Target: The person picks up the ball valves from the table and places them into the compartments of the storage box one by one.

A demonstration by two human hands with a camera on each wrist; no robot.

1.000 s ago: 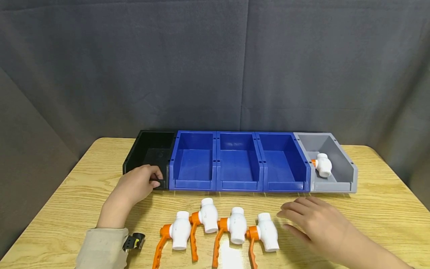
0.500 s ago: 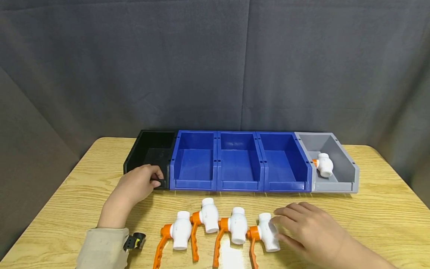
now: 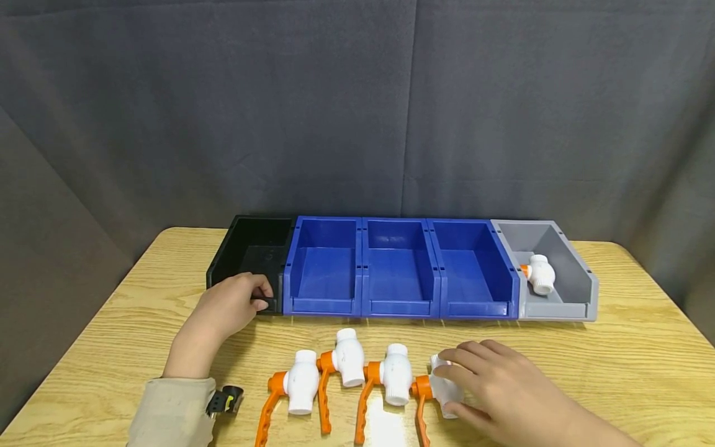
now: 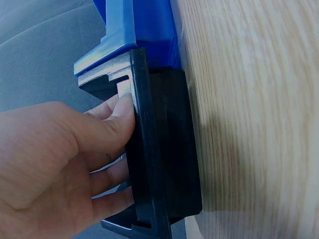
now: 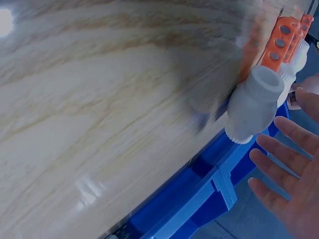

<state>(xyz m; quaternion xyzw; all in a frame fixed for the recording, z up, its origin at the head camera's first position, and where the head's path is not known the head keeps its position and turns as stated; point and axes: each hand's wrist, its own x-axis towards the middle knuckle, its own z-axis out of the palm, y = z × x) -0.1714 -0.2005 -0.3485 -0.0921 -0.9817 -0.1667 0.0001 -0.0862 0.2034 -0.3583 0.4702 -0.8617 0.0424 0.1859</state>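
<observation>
My left hand [image 3: 231, 304] grips the front lip of the black bin [image 3: 267, 257] at the left end of the row, with the thumb over the lip in the left wrist view. My right hand [image 3: 494, 385], fingers spread and relaxed, hovers at the rightmost white ball valve [image 3: 440, 391] and partly covers it in the head view. In the right wrist view the fingertips are close to this valve's white body [image 5: 251, 107], not wrapped round it. More valves with orange handles lie to its left: one [image 3: 397, 375], another [image 3: 349, 359] and a leftmost one [image 3: 303, 383].
Three blue bins [image 3: 399, 273] stand side by side between the black bin and a grey bin [image 3: 583, 292]. Inside the grey bin lies one white valve [image 3: 541, 275]. A dark curtain [image 3: 335, 112] hangs behind the wooden table [image 3: 128, 323].
My right hand has moved left from beside the rightmost valve until its fingers overlap it. The left hand keeps its grip on the black bin's lip.
</observation>
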